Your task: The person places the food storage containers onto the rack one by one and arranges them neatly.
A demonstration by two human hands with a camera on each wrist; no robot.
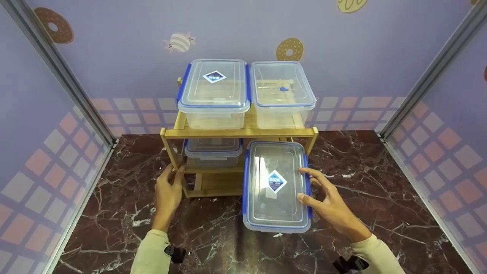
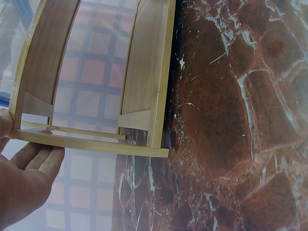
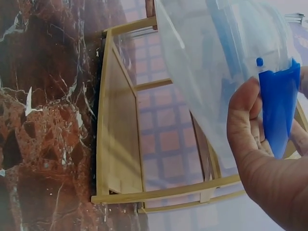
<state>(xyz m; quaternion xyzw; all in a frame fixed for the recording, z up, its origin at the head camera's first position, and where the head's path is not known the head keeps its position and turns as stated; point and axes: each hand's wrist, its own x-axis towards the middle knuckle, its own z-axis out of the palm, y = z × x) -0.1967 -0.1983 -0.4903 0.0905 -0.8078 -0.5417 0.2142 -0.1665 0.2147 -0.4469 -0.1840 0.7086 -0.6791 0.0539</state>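
My right hand (image 1: 331,203) grips a clear lidded food container (image 1: 276,207) by its right side, thumb on the lid's edge. The container is tilted, its lid facing me, off the tabletop in front of the shelf's right half. In the right wrist view, fingers curl by its blue side clip (image 3: 280,108). My left hand (image 1: 168,192) holds the front left post of a wooden shelf rack (image 1: 239,133). The left wrist view shows thumb and fingers on either side of that post (image 2: 91,145). Behind the held container, part of the rack is hidden.
Two more containers, one with blue clips (image 1: 215,91) and one with a blue lid vent (image 1: 281,101), stand on the top shelf. Another container (image 1: 213,154) sits on the middle level at left. Dark red marbled tabletop (image 1: 361,213) surrounds the rack; patterned walls (image 1: 236,23) enclose it.
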